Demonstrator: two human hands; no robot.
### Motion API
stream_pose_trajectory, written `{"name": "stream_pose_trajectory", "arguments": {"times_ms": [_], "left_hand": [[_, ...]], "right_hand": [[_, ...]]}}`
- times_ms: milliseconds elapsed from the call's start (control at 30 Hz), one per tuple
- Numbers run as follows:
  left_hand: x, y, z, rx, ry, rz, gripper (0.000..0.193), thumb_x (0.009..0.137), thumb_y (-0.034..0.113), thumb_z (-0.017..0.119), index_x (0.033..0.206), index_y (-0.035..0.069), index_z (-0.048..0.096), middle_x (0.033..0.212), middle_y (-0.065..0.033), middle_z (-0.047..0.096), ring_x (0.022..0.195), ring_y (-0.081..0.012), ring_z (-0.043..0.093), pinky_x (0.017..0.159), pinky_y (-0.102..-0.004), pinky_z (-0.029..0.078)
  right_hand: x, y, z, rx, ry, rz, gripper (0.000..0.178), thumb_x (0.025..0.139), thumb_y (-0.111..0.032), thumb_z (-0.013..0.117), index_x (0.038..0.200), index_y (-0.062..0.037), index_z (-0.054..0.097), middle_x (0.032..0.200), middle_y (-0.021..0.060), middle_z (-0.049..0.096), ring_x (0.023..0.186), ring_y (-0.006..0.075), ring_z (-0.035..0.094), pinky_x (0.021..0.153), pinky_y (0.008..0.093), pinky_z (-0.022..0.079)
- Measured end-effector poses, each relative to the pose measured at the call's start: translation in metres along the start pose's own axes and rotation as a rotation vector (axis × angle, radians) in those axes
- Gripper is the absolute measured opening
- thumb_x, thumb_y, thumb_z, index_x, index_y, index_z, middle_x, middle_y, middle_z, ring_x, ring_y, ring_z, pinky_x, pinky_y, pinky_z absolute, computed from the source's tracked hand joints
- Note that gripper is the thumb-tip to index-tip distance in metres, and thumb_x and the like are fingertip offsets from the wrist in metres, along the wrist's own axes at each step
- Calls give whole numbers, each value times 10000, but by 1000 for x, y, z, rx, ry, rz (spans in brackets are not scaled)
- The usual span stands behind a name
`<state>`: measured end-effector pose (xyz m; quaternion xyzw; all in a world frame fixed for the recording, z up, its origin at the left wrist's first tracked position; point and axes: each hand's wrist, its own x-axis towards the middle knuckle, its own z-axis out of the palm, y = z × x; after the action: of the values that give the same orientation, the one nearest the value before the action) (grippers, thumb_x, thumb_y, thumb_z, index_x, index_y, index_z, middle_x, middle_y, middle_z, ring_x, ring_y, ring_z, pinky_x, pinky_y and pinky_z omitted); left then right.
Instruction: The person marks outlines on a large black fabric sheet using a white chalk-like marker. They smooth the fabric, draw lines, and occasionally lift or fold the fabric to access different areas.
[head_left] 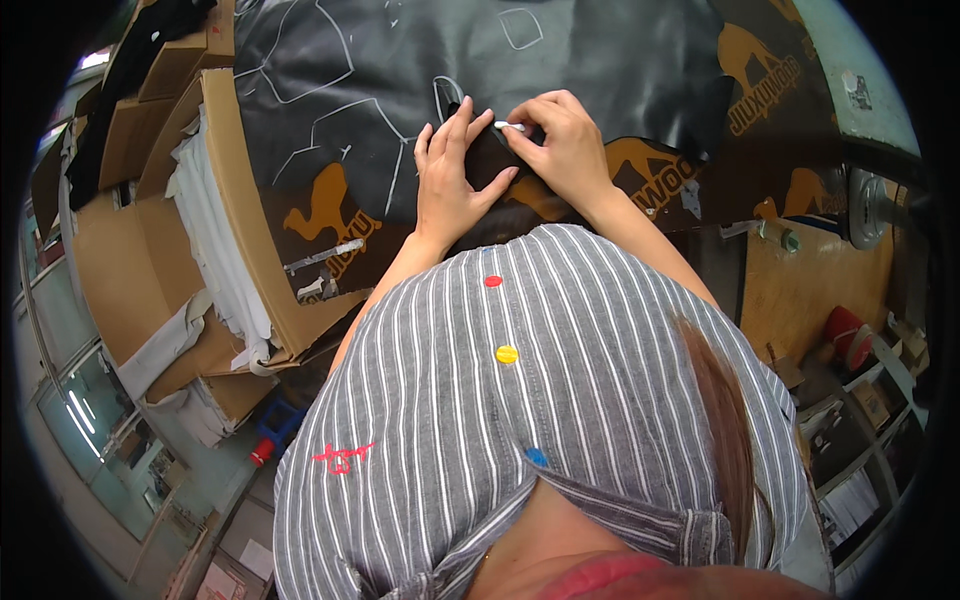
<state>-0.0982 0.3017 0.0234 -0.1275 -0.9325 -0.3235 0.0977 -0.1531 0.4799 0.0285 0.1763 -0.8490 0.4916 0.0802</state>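
A black leather hide (pixel 620 60) lies over the table, with white outlines drawn across its left part and middle. My left hand (pixel 455 180) rests on its near edge, fingers spread and thumb pointing right. Between the fingers and thumb of my right hand (pixel 565 145) is a short white marking stick (pixel 508 126), its tip close to my left fingertips. A small dark piece shows under and beside my left fingers; its shape is mostly hidden. Just beyond those fingers is a narrow white loop drawn on the leather.
The brown tabletop (pixel 735 190) with orange camel prints shows along the near and right edges. At the left stands an open cardboard box (pixel 235 200) holding white sheets (pixel 215 230). To the right are a metal fitting (pixel 868 210), a wooden panel (pixel 820 270) and a red object (pixel 848 336).
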Motion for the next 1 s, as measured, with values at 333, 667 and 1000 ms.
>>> {"name": "stream_pose_trajectory", "arguments": {"times_ms": [333, 667, 1000], "left_hand": [[1, 2, 1, 27, -14, 7, 949, 787, 323, 818, 1534, 37, 307, 1376, -38, 631, 1335, -258, 482, 1167, -526, 206], [2, 4, -2, 48, -12, -1, 904, 780, 286, 819, 1513, 41, 351, 1382, -58, 627, 1345, -250, 469, 1172, -503, 205], [6, 5, -4, 38, -41, -20, 820, 798, 287, 797, 1473, 35, 407, 1418, -34, 597, 1370, -248, 436, 1173, -515, 209]], "right_hand": [[6, 20, -34, -102, 87, 180, 129, 761, -181, 750, 774, -68, 692, 716, 38, 615, 811, 212, 617, 687, 373, 502], [-38, 10, -70, -20, -9, 296, 117, 736, -86, 748, 751, -12, 659, 773, 69, 564, 620, 163, 566, 606, 314, 457], [-5, 5, -28, -33, 20, 111, 111, 758, -113, 732, 739, -64, 634, 721, 31, 606, 852, 219, 609, 772, 380, 467]]}}
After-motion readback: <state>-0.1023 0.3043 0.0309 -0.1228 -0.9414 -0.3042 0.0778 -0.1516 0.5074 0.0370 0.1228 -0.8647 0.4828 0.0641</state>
